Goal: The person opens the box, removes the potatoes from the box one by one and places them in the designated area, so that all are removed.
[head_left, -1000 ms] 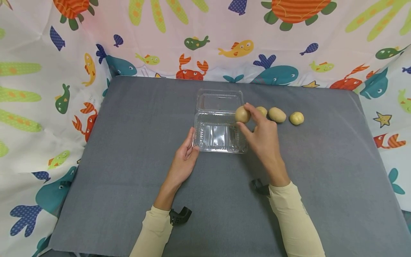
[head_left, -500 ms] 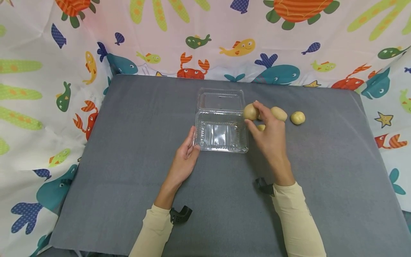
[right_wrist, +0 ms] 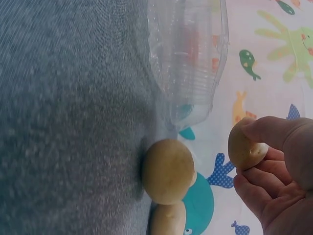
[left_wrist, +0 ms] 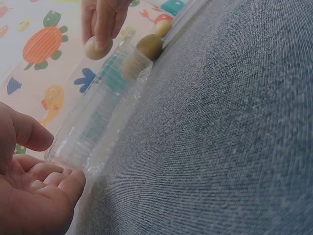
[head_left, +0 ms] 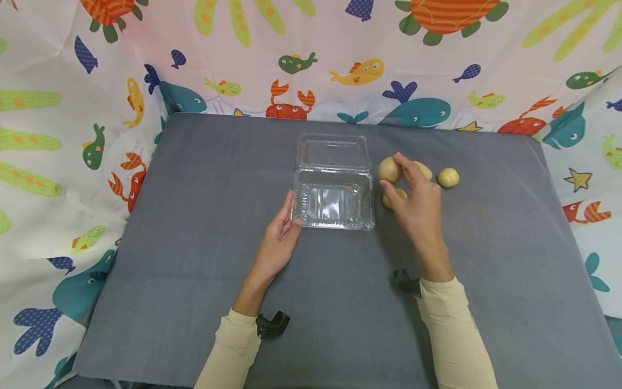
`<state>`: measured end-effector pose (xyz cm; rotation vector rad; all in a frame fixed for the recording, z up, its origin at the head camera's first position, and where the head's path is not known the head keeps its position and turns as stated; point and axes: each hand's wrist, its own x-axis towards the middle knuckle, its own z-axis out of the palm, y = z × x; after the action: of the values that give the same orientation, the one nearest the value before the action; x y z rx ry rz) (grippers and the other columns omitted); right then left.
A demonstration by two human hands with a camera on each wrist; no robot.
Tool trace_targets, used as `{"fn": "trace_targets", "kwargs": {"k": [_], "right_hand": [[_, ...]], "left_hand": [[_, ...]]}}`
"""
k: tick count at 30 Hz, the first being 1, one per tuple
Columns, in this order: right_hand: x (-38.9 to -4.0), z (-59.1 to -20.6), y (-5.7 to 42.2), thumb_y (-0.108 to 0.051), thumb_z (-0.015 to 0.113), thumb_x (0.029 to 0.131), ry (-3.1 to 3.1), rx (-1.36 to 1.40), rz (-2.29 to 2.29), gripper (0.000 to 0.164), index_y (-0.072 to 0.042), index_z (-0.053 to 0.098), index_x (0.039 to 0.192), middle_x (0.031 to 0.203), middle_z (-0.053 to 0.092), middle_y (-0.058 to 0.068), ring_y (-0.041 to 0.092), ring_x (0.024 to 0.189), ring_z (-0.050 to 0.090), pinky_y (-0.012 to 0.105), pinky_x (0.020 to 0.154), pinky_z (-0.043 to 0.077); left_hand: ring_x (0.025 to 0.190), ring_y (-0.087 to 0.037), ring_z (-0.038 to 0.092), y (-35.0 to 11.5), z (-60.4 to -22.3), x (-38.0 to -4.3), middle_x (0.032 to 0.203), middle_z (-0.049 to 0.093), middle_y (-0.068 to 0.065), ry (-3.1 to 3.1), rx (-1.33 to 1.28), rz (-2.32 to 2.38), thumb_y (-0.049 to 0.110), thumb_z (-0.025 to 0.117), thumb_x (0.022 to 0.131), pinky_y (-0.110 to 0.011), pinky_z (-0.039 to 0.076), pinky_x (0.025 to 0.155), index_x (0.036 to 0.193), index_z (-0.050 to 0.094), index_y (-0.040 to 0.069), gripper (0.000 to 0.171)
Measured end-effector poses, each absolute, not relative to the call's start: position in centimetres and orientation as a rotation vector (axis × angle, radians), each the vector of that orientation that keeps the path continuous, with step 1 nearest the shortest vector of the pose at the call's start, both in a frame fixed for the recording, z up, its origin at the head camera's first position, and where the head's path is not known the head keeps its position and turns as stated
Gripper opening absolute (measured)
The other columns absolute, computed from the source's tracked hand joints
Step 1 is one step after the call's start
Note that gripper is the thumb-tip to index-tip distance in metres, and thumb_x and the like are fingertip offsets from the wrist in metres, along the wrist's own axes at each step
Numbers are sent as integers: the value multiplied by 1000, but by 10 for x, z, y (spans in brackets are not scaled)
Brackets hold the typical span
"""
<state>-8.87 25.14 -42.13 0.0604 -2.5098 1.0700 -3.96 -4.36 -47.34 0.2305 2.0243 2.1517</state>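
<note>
A see-through plastic clamshell box point(head_left: 335, 225) lies with its lid point(head_left: 332, 151) folded back. My left hand point(head_left: 277, 248) holds its left side near the front corner, thumb and fingers on either side of the rim in the left wrist view. Between thumb and fingertips, my right hand point(head_left: 420, 213) pinches a small round potato point(head_left: 389, 169), raised above the cloth to the right of the box. Beneath that hand lies another potato point(head_left: 392, 199), partly covered. A third potato point(head_left: 424, 169) shows behind the fingers, and a paler one point(head_left: 448, 178) sits farther right.
Grey cloth point(head_left: 194, 216) covers the table. A white curtain printed with sea animals point(head_left: 330, 43) hangs along the back and both sides. Black wrist cameras are strapped to both forearms.
My right hand has moved rightward with the pinched potato, from over the box's right edge to beside it. A potato under the hand has come into sight. My left hand stays put.
</note>
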Motion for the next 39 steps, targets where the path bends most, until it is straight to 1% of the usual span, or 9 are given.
{"fn": "trace_targets", "kwargs": {"k": [3, 7, 12, 17, 24, 34, 39], "right_hand": [[-88, -421, 254, -8, 86, 90, -2488, 64, 1088, 56, -6, 67, 142, 140, 69, 10, 24, 126, 67, 39, 104, 55], [-87, -421, 259, -7, 86, 90, -2499, 50, 1065, 57, -4, 65, 143, 143, 67, 10, 24, 126, 67, 37, 104, 55], [-86, -421, 264, -8, 85, 91, -2518, 32, 1038, 58, -4, 64, 144, 144, 66, 10, 25, 127, 67, 42, 104, 55], [-86, -422, 267, -7, 85, 91, -2512, 31, 1039, 57, -5, 65, 144, 142, 67, 10, 25, 127, 67, 43, 104, 54], [-83, -426, 274, -6, 85, 90, -2528, 3, 1011, 58, -4, 64, 144, 141, 68, 11, 26, 128, 66, 45, 107, 53], [-79, -429, 282, -7, 85, 91, -2564, -33, 958, 57, -7, 64, 145, 142, 67, 11, 28, 131, 63, 50, 109, 51], [-77, -430, 288, -7, 84, 92, -2588, -50, 977, 57, -8, 64, 146, 144, 66, 10, 27, 132, 62, 50, 110, 51]], "left_hand": [[159, -10, 19, -43, -474, -40, 177, 13, -7, 2020, 221, 2149, 0, 46, 111, -31, 26, 126, 170, 15, 8, 67], [159, -10, 19, -43, -473, -39, 177, 12, -8, 2020, 225, 2151, 0, 46, 111, -31, 25, 126, 170, 15, 8, 67], [160, -11, 18, -44, -473, -39, 177, 12, -9, 2021, 238, 2156, 0, 46, 112, -32, 25, 127, 170, 15, 8, 66], [160, -10, 18, -44, -473, -39, 177, 12, -9, 2012, 229, 2160, 0, 46, 112, -30, 24, 126, 170, 15, 8, 66], [159, -10, 18, -45, -473, -39, 177, 12, -9, 2005, 234, 2167, 0, 46, 111, -31, 24, 127, 170, 15, 8, 66], [159, -10, 19, -45, -475, -39, 177, 13, -4, 2002, 227, 2168, 1, 46, 112, -33, 24, 127, 170, 16, 10, 66], [160, -11, 19, -45, -475, -39, 177, 14, -2, 2020, 235, 2162, 1, 47, 111, -35, 24, 128, 170, 17, 11, 67]]}}
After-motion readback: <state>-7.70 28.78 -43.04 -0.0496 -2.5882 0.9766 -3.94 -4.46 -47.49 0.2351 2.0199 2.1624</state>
